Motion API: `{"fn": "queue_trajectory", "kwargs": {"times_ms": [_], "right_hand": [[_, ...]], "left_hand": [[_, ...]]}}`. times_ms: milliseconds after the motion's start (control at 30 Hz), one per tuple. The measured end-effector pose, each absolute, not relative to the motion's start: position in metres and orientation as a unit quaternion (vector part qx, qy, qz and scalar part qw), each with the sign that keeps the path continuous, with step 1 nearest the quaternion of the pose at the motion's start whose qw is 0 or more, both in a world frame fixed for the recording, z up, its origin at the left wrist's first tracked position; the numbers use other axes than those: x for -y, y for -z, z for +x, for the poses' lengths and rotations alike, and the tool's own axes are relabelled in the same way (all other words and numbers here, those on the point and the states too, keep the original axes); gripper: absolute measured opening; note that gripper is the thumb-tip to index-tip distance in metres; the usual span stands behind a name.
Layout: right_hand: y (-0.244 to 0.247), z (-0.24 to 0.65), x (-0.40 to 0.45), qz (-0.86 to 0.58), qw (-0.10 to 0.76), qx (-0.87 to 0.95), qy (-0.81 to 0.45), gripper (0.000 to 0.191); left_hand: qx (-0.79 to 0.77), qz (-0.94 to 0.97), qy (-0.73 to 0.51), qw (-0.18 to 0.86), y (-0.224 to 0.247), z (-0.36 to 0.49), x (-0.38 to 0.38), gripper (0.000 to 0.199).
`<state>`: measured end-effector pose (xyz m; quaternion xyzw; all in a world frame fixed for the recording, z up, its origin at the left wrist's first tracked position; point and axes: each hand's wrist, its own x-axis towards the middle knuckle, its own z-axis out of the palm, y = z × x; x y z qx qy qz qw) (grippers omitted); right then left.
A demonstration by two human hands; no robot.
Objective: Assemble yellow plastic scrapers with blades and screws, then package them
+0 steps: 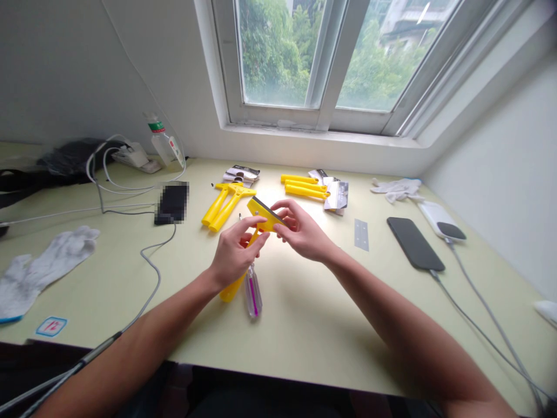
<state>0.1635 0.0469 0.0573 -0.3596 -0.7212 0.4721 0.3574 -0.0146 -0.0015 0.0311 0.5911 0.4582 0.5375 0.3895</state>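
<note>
Both of my hands grip a yellow scraper (268,222) above the middle of the table. My left hand (237,247) pinches it near the neck, and its yellow handle slants down toward me past that hand. With thumb and fingers, my right hand (300,229) holds the right end of the wide head, where a dark strip runs along the edge. Below the scraper lies a screwdriver (253,293) with a clear and purple handle; my left hand hides part of its shaft. A flat metal blade (361,234) with holes rests to the right.
Behind my hands are yellow scrapers (228,203), yellow handles (304,187) and packaging cards (336,194). White gloves (47,264) lie left. A phone (415,244) and a white device (441,220) trail cables at right. A bottle (163,142) stands by the wall.
</note>
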Motion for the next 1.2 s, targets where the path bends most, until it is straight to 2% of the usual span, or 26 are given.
{"fn": "queue_trajectory", "kwargs": {"times_ms": [167, 333, 433, 533, 600, 633, 667, 767, 867, 1033, 1200], "right_hand": [[-0.054, 0.165, -0.054, -0.331, 0.375, 0.660, -0.561, 0.034], [-0.049, 0.158, -0.054, -0.389, 0.431, 0.591, -0.560, 0.033], [-0.055, 0.165, -0.059, -0.386, 0.389, 0.624, -0.557, 0.030], [-0.068, 0.191, -0.070, -0.418, 0.287, 0.751, -0.423, 0.019], [-0.076, 0.217, -0.079, -0.482, 0.158, 0.823, -0.256, 0.014], [-0.078, 0.230, -0.084, -0.518, 0.061, 0.828, -0.203, 0.012], [-0.079, 0.241, -0.087, -0.546, -0.050, 0.816, -0.184, 0.011], [-0.073, 0.264, -0.094, -0.553, -0.157, 0.793, -0.201, 0.015], [-0.061, 0.264, -0.094, -0.543, -0.174, 0.793, -0.213, 0.022], [-0.055, 0.253, -0.094, -0.544, -0.190, 0.788, -0.217, 0.016], [-0.071, 0.245, -0.087, -0.509, -0.149, 0.813, -0.241, 0.015]], "left_hand": [[-0.478, 0.601, -0.530, 0.359, -0.036, -0.017, 0.000, 0.033], [-0.487, 0.716, -0.443, 0.232, -0.035, -0.021, -0.001, 0.039], [-0.500, 0.755, -0.390, 0.167, -0.030, -0.024, -0.002, 0.035], [-0.504, 0.748, -0.395, 0.173, -0.027, -0.027, -0.005, 0.035], [-0.491, 0.731, -0.428, 0.203, -0.028, -0.028, -0.007, 0.035], [-0.485, 0.721, -0.442, 0.222, -0.029, -0.028, -0.008, 0.036], [-0.482, 0.709, -0.453, 0.245, -0.030, -0.028, -0.008, 0.035], [-0.479, 0.650, -0.480, 0.343, -0.031, -0.026, -0.010, 0.037], [-0.452, 0.571, -0.513, 0.454, -0.030, -0.025, -0.012, 0.042], [-0.373, 0.466, -0.532, 0.601, -0.028, -0.027, -0.017, 0.047], [-0.316, 0.389, -0.502, 0.705, -0.028, -0.028, -0.017, 0.055]]}}
